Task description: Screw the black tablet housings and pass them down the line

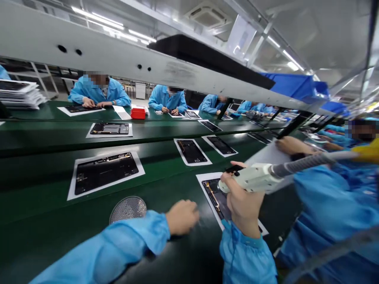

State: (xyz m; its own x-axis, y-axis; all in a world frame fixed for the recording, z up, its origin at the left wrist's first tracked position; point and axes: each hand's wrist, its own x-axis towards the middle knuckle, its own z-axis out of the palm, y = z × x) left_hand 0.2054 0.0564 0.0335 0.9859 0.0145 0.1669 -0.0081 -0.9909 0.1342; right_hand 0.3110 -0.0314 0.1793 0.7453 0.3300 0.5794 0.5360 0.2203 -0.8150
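Note:
My right hand (244, 203) is wrapped round a pale green handheld tool (256, 178) with a ribbed grey hose at its back. The tool's round front end is over a dark tablet-like panel (214, 197), which lies on a white sheet (204, 182) and is partly hidden by my hand. My left hand (182, 217) hovers low over the green bench, left of that sheet, with its fingers curled and slightly blurred; whether it holds anything is hidden. A round dish of small parts (128, 209) sits just beyond my left forearm.
More dark panels (106, 172) lie on white sheets along the green benches (162, 175). A nearby person's hand (293, 146) is at the right. Several people in blue sit across. A red box (137, 113) stands there. A grey beam (118, 61) crosses above.

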